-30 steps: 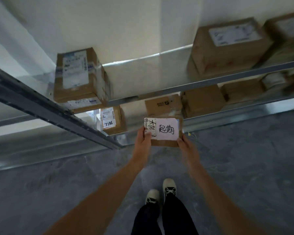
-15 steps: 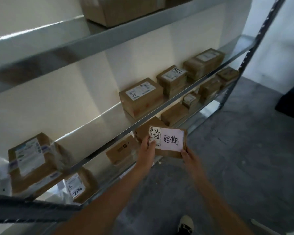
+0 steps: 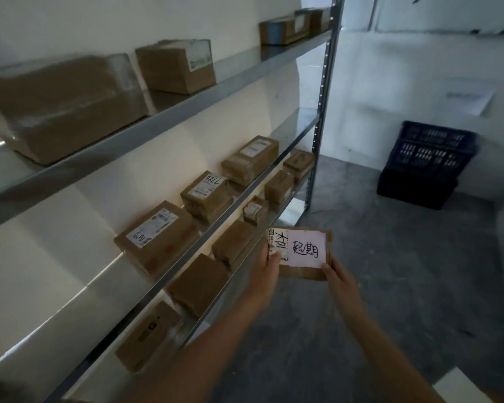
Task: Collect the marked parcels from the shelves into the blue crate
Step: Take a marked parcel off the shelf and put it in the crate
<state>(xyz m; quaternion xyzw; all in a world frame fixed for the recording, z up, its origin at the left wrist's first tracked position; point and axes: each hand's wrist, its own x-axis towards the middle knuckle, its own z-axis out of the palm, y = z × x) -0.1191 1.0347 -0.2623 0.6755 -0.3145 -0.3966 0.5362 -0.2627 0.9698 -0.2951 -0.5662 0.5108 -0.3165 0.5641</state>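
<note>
The parcel (image 3: 300,274) I hold is matt brown cardboard with a smooth white paper label (image 3: 305,251) inked by hand; the shelves (image 3: 169,117) are bare grey metal with a dull sheen; the crate (image 3: 428,164) is dark blue latticed plastic; the floor (image 3: 405,286) looks like rough, mottled grey concrete.

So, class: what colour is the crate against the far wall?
Dark blue crate, seen best in the head view.
</note>
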